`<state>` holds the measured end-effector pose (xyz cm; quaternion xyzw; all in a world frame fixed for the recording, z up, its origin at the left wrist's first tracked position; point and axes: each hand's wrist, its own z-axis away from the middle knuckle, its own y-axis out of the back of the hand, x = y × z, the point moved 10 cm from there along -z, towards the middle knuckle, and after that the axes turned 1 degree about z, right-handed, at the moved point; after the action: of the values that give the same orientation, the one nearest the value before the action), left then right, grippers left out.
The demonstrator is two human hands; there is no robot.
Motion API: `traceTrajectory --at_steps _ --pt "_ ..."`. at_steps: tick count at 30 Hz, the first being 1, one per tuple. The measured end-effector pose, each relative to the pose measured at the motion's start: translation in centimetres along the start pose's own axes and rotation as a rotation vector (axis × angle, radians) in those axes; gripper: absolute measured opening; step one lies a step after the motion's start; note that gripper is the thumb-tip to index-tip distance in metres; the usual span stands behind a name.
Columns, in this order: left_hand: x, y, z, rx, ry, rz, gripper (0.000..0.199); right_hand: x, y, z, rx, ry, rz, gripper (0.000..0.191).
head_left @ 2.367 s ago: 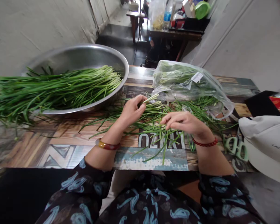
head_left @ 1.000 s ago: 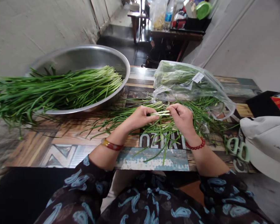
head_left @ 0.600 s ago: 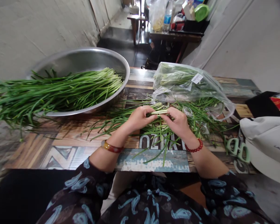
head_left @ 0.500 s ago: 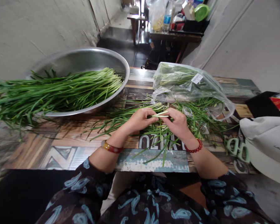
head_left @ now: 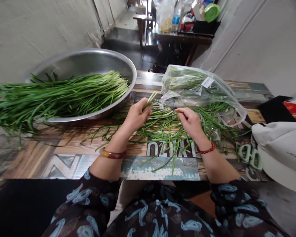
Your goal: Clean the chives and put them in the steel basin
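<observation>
My left hand [head_left: 138,114] is closed around a few garlic chives [head_left: 151,97], their pale ends sticking up past the thumb. To the right, my right hand [head_left: 190,123] has thumb and forefinger pinched together above the loose chives [head_left: 162,126]; a small dark bit shows at the fingertips, too small to name. Those loose chives lie spread across the table between and beneath both hands. A large metal basin [head_left: 106,56] on the left holds a thick bundle of chives [head_left: 84,93], pale ends toward the right and green leaves hanging over the left rim.
Beyond my right hand lies a clear plastic bag [head_left: 187,93] with more chives inside. Light green scissors [head_left: 250,156] and a pale cap [head_left: 281,151] are at the right of the patterned table [head_left: 160,169]. Farther back, another table [head_left: 185,39] carries a bottle and bags.
My hands have moved apart. The left has lifted up and leftward with the chives, whose pale ends now point upward; the right has let go of them and shifted slightly right and up.
</observation>
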<state>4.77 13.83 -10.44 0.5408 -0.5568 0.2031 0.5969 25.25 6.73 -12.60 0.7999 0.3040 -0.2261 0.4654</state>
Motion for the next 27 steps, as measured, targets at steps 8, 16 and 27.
traceTrajectory --at_steps 8,16,27 --pt "2.5 2.2 0.7 0.184 -0.091 -0.595 0.018 -0.7 -2.8 0.6 -0.199 0.121 0.373 0.027" --pt "1.6 -0.4 0.6 0.064 -0.105 -0.6 0.023 -1.1 -1.5 0.3 -0.132 0.085 0.411 0.016" --pt "0.9 -1.1 0.3 0.029 -0.074 -0.077 0.022 -4.5 0.5 0.3 0.018 0.156 0.093 0.017"
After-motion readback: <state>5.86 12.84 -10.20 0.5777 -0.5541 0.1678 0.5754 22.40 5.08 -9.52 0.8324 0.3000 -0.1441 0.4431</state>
